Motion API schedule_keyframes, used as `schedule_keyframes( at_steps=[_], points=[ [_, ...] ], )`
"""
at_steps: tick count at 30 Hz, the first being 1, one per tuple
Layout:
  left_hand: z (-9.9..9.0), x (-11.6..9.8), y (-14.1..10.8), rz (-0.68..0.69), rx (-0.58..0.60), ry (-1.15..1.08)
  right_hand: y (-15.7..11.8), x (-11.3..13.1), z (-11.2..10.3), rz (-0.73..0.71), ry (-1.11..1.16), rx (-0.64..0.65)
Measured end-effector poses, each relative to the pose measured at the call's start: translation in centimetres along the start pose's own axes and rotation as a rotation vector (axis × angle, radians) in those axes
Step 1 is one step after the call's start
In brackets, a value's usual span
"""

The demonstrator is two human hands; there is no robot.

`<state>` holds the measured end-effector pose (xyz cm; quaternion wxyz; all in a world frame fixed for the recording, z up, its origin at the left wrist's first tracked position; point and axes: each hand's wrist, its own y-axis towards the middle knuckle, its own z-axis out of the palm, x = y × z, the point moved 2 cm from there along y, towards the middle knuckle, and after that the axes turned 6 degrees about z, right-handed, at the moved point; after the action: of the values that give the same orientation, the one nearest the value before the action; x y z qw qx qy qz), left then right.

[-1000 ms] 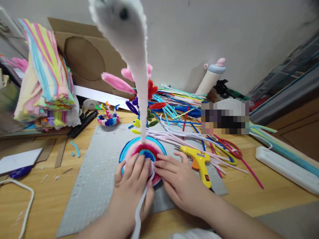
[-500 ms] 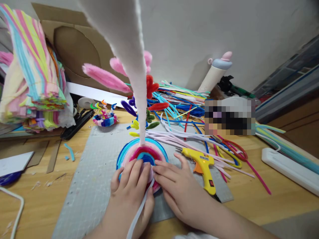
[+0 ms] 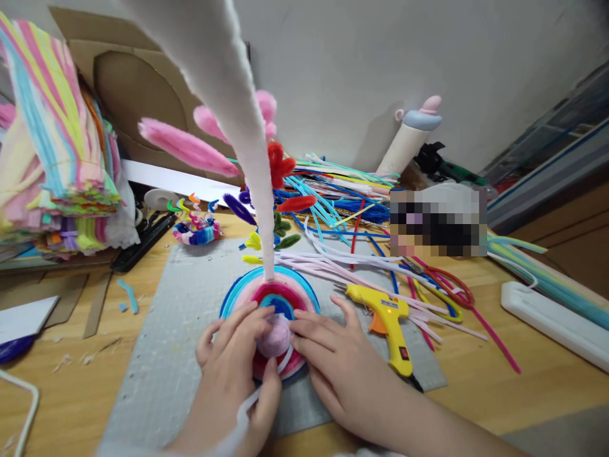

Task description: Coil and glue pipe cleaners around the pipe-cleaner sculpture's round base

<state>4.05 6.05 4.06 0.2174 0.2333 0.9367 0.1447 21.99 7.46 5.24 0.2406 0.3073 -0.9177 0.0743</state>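
Observation:
A round disc (image 3: 295, 287) of coiled blue, pink and red fuzzy strips lies on the grey mat (image 3: 157, 355). At its middle is a pale lilac coil (image 3: 275, 336), with a pale strip (image 3: 246, 406) running from it toward the lower left. My left hand (image 3: 238, 362) is on the disc's left side, fingers bent over the coil's edge, thumb by the strip; whether it grips the strip is unclear. My right hand (image 3: 333, 355) rests on the right side, fingertips touching the coil, index finger raised, holding nothing. A white fuzzy stem (image 3: 247, 133) rises before the camera above the disc.
Right of my right hand lies a yellow glue gun (image 3: 392, 317), with red-handled scissors (image 3: 450, 285) beyond. Loose fuzzy sticks (image 3: 323, 203) spread behind the mat. Colourful bundles (image 3: 57, 139) stand at the left, a small fuzzy ring (image 3: 197, 231) nearer, and a white bar (image 3: 547, 324) far right.
My left hand has shifted left and its fingers have lifted off the middle, uncovering the lilac coil. The strip's loose end has swung left. My right hand has barely moved. The view has shifted slightly.

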Motion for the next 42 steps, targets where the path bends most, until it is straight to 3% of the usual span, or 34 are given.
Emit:
schedule_keyframes(
  at_steps=[3,19,25,32,42],
  points=[
    [0.5,-0.1,-0.1,0.025,0.065,-0.022,0.0,-0.1,0.2,0.009,0.007,0.005],
    [0.4,-0.9,0.3,0.019,0.131,-0.051,0.0,-0.4,0.8,0.046,0.074,-0.054],
    [0.1,-0.9,0.3,0.015,0.104,-0.076,0.2,-0.2,1.0,0.082,0.162,-0.049],
    [0.0,0.1,-0.3,-0.056,-0.09,-0.021,0.3,-0.2,1.2,0.106,0.154,-0.048],
    [0.0,-0.4,-0.1,-0.058,0.016,-0.045,0.6,-0.1,0.8,-0.016,0.068,-0.046]
  ],
)
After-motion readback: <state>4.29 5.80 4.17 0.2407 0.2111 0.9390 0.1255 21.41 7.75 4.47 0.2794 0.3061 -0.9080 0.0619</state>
